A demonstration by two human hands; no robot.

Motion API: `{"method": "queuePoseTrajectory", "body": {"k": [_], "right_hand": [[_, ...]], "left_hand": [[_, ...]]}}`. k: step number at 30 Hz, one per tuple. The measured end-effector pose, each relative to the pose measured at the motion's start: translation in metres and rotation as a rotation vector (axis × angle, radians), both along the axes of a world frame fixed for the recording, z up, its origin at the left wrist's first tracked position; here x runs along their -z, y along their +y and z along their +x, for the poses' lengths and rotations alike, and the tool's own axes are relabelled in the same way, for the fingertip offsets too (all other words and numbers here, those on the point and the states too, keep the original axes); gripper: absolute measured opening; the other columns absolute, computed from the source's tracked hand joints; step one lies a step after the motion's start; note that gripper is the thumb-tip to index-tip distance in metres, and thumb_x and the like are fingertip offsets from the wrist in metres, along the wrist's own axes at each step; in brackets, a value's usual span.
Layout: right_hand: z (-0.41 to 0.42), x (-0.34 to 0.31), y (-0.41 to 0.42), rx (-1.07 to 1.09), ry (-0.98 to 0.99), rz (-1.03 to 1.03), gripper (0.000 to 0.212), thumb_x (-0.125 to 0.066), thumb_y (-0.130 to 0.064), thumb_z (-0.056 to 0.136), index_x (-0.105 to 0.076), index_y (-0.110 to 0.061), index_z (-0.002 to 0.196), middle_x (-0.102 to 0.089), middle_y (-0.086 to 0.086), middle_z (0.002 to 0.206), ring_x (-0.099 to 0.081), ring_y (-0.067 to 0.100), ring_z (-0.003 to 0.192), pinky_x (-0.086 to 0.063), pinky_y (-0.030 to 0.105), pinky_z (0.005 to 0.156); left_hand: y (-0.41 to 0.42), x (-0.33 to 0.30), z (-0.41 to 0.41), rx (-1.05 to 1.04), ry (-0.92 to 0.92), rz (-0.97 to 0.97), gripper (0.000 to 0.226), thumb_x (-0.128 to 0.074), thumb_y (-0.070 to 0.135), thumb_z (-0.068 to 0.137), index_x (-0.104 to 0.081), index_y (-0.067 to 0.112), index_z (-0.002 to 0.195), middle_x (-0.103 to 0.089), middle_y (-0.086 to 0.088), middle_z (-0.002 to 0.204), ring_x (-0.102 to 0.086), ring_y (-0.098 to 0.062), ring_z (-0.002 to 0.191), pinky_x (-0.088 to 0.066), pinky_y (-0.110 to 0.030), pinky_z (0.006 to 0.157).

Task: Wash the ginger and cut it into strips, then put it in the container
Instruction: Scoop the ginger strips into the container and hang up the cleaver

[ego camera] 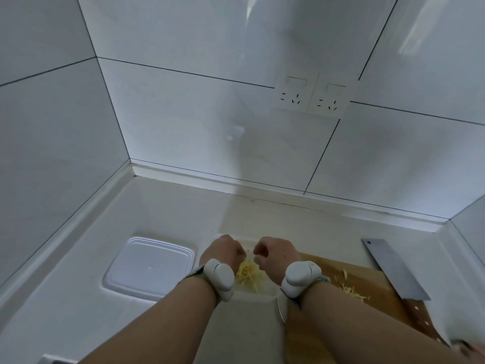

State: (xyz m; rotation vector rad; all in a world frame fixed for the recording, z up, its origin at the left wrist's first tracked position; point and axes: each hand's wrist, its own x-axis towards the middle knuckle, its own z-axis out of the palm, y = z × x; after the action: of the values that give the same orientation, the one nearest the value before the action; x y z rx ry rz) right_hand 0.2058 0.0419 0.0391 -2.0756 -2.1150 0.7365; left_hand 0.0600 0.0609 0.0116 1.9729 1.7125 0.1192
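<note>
We hold our left hand (226,252) and right hand (273,254) over the clear container (259,295), fingers curled; whether they pinch anything we cannot tell. Ginger strips (248,275) lie inside, more strips (353,291) on the cutting board (383,300).

Dim, soft, wide-angle warp, tile glare

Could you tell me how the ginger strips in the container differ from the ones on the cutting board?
The ginger strips in the container form one dense heap under both hands; the strips on the cutting board are fewer and scattered loosely, beside the cleaver. The first lie in the clear container, the second on bare wood. Both are pale yellow shreds.
</note>
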Motion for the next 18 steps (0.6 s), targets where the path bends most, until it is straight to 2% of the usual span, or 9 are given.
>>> {"method": "queuePoseTrajectory", "body": {"k": [3,6,8,9,10,12,15,18], "right_hand": [[0.000,0.001,-0.011,-0.124,-0.018,-0.068,0.038,-0.054,-0.012,0.097,-0.057,-0.023,0.133,-0.061,-0.001,0.132,-0.062,0.019,0.113,-0.050,0.030,0.093],[0.014,0.002,-0.017,-0.118,0.033,-0.009,0.034,-0.052,-0.010,0.097,-0.060,-0.023,0.127,-0.064,-0.001,0.122,-0.065,0.018,0.102,-0.053,0.032,0.091],[0.027,0.001,-0.020,-0.070,0.081,0.057,0.026,-0.057,-0.023,0.096,-0.062,-0.023,0.122,-0.063,-0.002,0.115,-0.061,0.015,0.095,-0.051,0.029,0.088],[0.035,0.001,-0.021,-0.048,0.104,0.080,0.027,-0.058,-0.029,0.096,-0.061,-0.022,0.122,-0.061,-0.002,0.114,-0.058,0.013,0.092,-0.048,0.026,0.084],[0.048,0.002,-0.024,-0.015,0.122,0.093,0.028,-0.057,-0.031,0.096,-0.060,-0.022,0.123,-0.059,-0.001,0.115,-0.055,0.011,0.091,-0.044,0.022,0.082],[0.071,0.005,-0.029,0.048,0.134,0.121,0.027,-0.052,-0.029,0.099,-0.060,-0.019,0.123,-0.057,0.001,0.118,-0.054,0.011,0.094,-0.042,0.021,0.083],[0.117,0.015,-0.036,0.174,0.087,0.126,0.028,-0.043,-0.021,0.102,-0.060,-0.014,0.123,-0.055,0.005,0.124,-0.057,0.018,0.106,-0.047,0.027,0.092],[0.166,0.026,-0.044,0.205,-0.033,-0.024,0.033,-0.038,-0.016,0.103,-0.051,-0.011,0.134,-0.047,0.008,0.137,-0.049,0.021,0.123,-0.042,0.028,0.102]], "left_hand": [[0.001,0.006,0.007,0.004,0.057,-0.070,0.031,-0.046,0.019,0.095,-0.064,0.028,0.119,-0.059,0.001,0.124,-0.056,-0.018,0.113,-0.043,-0.028,0.096],[-0.002,0.009,0.019,-0.043,0.206,-0.029,0.023,-0.051,0.030,0.091,-0.068,0.026,0.105,-0.062,0.002,0.110,-0.055,-0.019,0.109,-0.045,-0.031,0.087],[-0.006,0.008,0.027,-0.075,0.374,-0.012,0.031,-0.053,0.048,0.086,-0.065,0.027,0.106,-0.049,0.003,0.119,-0.038,-0.022,0.122,-0.031,-0.043,0.101],[-0.007,0.006,0.031,-0.083,0.419,-0.018,0.035,-0.052,0.052,0.086,-0.064,0.029,0.110,-0.043,0.004,0.125,-0.031,-0.023,0.127,-0.022,-0.048,0.106],[-0.008,0.004,0.040,-0.091,0.422,-0.003,0.034,-0.051,0.050,0.088,-0.061,0.032,0.114,-0.041,0.004,0.129,-0.030,-0.023,0.128,-0.020,-0.049,0.108],[-0.010,-0.004,0.057,-0.100,0.330,0.073,0.027,-0.048,0.040,0.093,-0.058,0.034,0.118,-0.050,0.004,0.126,-0.043,-0.021,0.121,-0.034,-0.040,0.101],[-0.016,-0.013,0.098,-0.008,0.042,0.149,0.019,-0.048,0.033,0.095,-0.062,0.028,0.107,-0.062,0.001,0.109,-0.058,-0.019,0.100,-0.047,-0.031,0.084],[-0.023,-0.008,0.152,0.210,-0.049,0.108,0.024,-0.046,0.023,0.097,-0.065,0.020,0.111,-0.064,-0.002,0.113,-0.059,-0.020,0.104,-0.047,-0.031,0.089]]}}
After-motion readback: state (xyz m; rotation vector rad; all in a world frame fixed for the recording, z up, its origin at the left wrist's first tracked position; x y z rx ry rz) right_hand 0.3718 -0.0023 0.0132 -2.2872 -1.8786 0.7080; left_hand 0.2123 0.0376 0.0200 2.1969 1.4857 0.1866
